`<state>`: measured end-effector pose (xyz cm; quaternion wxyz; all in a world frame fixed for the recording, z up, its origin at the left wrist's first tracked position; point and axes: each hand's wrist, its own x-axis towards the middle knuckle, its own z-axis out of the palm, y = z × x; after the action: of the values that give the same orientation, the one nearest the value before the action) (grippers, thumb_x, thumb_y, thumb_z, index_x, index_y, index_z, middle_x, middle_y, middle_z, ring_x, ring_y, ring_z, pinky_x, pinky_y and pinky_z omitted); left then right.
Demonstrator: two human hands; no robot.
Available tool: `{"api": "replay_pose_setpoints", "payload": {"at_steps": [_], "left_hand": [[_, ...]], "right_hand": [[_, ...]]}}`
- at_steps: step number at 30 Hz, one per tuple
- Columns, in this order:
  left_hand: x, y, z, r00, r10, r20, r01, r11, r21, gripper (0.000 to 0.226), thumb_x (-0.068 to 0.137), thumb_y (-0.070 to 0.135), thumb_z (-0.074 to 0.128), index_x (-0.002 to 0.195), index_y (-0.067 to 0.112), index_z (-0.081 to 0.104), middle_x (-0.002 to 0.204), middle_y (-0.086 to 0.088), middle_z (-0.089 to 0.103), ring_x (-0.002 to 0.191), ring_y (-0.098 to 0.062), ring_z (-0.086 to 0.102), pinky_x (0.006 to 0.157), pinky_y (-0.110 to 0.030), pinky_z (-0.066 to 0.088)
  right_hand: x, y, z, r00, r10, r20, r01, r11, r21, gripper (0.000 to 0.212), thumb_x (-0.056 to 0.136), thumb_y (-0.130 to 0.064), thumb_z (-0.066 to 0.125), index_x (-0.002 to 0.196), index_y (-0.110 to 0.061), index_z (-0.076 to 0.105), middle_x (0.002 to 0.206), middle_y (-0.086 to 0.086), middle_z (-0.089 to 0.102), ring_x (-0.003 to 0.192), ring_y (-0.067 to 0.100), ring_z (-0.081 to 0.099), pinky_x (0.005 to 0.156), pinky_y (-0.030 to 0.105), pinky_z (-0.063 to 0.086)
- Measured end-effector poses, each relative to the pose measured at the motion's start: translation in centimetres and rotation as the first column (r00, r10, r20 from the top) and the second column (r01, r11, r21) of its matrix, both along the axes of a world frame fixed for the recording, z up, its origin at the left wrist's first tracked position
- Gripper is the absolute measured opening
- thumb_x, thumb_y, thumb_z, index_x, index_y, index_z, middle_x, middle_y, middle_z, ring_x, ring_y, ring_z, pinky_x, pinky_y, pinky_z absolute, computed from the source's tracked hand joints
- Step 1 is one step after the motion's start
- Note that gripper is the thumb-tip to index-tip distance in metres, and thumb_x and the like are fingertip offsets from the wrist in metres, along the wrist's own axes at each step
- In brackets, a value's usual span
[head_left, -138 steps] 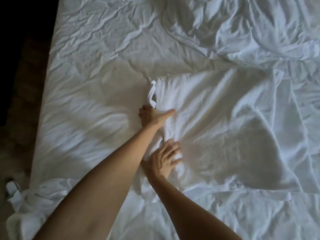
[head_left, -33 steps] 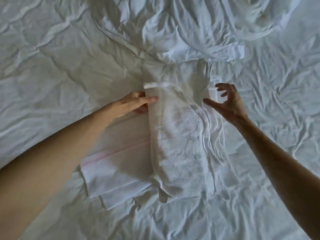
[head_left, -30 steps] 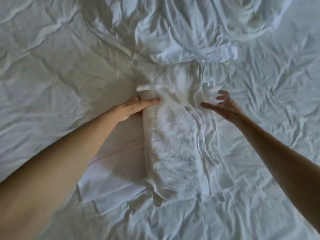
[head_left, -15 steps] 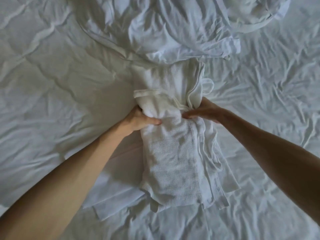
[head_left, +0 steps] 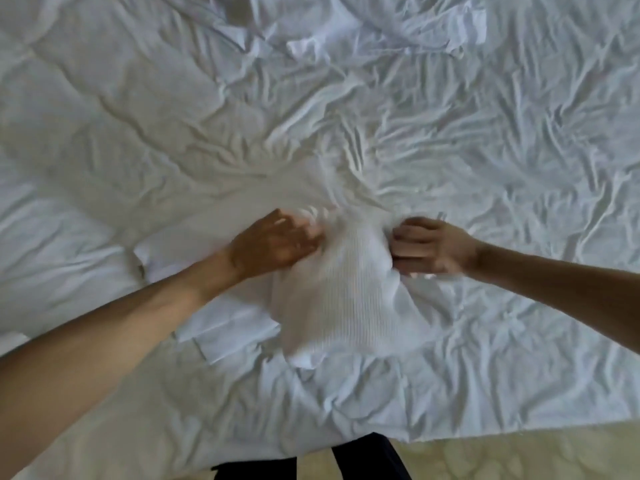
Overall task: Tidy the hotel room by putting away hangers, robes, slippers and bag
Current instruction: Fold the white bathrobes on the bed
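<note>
- In the middle of the bed (head_left: pixel 519 150), a folded white waffle-weave robe (head_left: pixel 341 299) is lying on the wrinkled white sheet, its long side running from far to near.
- The left hand (head_left: pixel 273 242) is pressing against the far left edge of the robe, fingers curled into the cloth; the picture is blurred there, so how firm the grip is cannot be told.
- The right hand (head_left: pixel 429 249) is meeting the far right edge of the same bundle, its fingers bent inward and touching the fabric, and it is smeared by motion as well.
- The two hands are squeezing the far end of the robe between them, and the cloth is bunching up into ridges there.
- A flat, smooth white piece of cloth (head_left: pixel 221 323) is sticking out to the left from under the robe, passing beneath the left forearm.
- At the far edge of the scene, a heap of crumpled white bedding (head_left: pixel 346 26) is lying well apart from the robe.
- Near the bottom right, the edge of the bed is giving way to a pale patterned floor (head_left: pixel 519 459).
- Dark trouser legs (head_left: pixel 363 459) of the person are showing at the near edge, just beside the mattress.
</note>
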<state>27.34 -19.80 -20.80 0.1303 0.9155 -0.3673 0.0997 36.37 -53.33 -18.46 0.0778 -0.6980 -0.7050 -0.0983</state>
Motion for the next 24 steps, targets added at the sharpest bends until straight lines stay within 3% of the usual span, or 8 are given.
{"api": "replay_pose_setpoints", "payload": {"at_steps": [2,10,13,15,16,18,21,24], "left_hand": [[-1.8,-0.6,-1.1,0.984,-0.173,0.041,0.173,0.985,0.020,0.020,0.092,0.011,0.069,0.105,0.024,0.062,0.127,-0.002,0.061,0.094,-0.026,0.069,0.078,-0.041,0.051],[-3.7,-2.3,2.4,0.937,0.051,-0.347,-0.112,0.981,-0.159,0.024,0.096,0.000,0.050,0.103,0.011,0.070,0.128,-0.007,0.056,0.109,-0.030,0.060,0.096,-0.035,0.045],[-5.3,-4.5,5.7,0.617,0.351,-0.705,-0.673,0.699,-0.240,0.033,0.083,0.015,0.066,0.115,0.010,0.068,0.123,-0.001,0.048,0.116,-0.020,0.053,0.104,-0.026,0.042],[-5.5,-6.4,6.4,0.244,0.489,-0.837,-0.880,0.474,0.020,0.087,0.072,0.048,0.081,0.140,0.010,0.042,0.130,-0.001,0.034,0.127,-0.021,0.038,0.111,-0.031,0.036],[-5.8,-7.2,6.4,0.055,0.478,-0.877,-0.911,0.383,0.152,0.113,0.063,0.056,0.087,0.148,0.012,0.028,0.138,-0.003,0.030,0.134,-0.023,0.031,0.115,-0.034,0.032],[-6.2,-8.3,6.0,-0.188,0.362,-0.913,-0.927,0.241,0.286,0.142,0.048,0.064,0.092,0.155,0.015,0.013,0.152,-0.007,0.025,0.144,-0.024,0.026,0.118,-0.038,0.031],[-7.0,-8.4,4.7,-0.301,0.272,-0.914,-0.919,0.173,0.354,0.154,0.037,0.072,0.091,0.158,0.019,0.012,0.157,-0.006,0.024,0.147,-0.024,0.029,0.118,-0.040,0.034],[-6.8,-7.6,3.5,-0.294,0.387,-0.874,-0.875,0.258,0.409,0.155,0.033,0.081,0.083,0.156,0.022,0.010,0.156,-0.002,0.019,0.149,-0.025,0.019,0.121,-0.044,0.027]], "right_hand": [[-2.3,-0.6,-0.9,0.994,-0.027,-0.107,0.010,0.988,-0.153,0.022,0.099,-0.012,0.054,0.096,-0.016,0.075,0.103,0.003,0.071,0.107,0.026,0.056,0.092,0.042,0.054],[-4.3,-2.0,2.0,0.824,-0.358,-0.440,0.148,0.885,-0.442,0.044,0.078,-0.004,0.066,0.121,-0.011,0.068,0.138,0.006,0.056,0.135,0.024,0.048,0.119,0.045,0.032],[-5.8,-1.1,4.7,0.322,-0.569,-0.757,0.329,0.817,-0.475,0.068,0.062,0.005,0.038,0.117,-0.011,0.074,0.135,0.001,0.063,0.138,0.012,0.046,0.118,0.048,0.034],[-7.1,0.1,5.6,0.007,-0.598,-0.802,0.511,0.691,-0.511,0.052,0.081,-0.002,0.046,0.123,-0.019,0.071,0.138,-0.003,0.059,0.136,0.008,0.045,0.117,0.048,0.035],[-7.9,0.7,5.5,-0.045,-0.619,-0.785,0.615,0.602,-0.509,0.045,0.088,-0.023,0.058,0.133,-0.024,0.063,0.144,-0.004,0.050,0.136,0.011,0.041,0.117,0.047,0.033],[-9.3,1.7,5.1,-0.215,-0.694,-0.687,0.719,0.364,-0.592,0.103,0.066,-0.068,0.074,0.151,-0.028,0.033,0.154,-0.002,0.027,0.141,0.018,0.026,0.117,0.044,0.027],[-10.6,2.0,3.2,-0.545,-0.640,-0.542,0.619,0.129,-0.775,0.150,0.039,-0.084,0.075,0.157,-0.028,0.002,0.160,0.005,0.016,0.149,0.028,0.017,0.121,0.052,0.022],[-10.2,0.9,1.1,-0.603,-0.617,-0.506,0.535,0.158,-0.830,0.147,0.038,-0.085,0.079,0.153,-0.038,0.001,0.157,0.009,0.029,0.145,0.032,0.030,0.117,0.055,0.030]]}}
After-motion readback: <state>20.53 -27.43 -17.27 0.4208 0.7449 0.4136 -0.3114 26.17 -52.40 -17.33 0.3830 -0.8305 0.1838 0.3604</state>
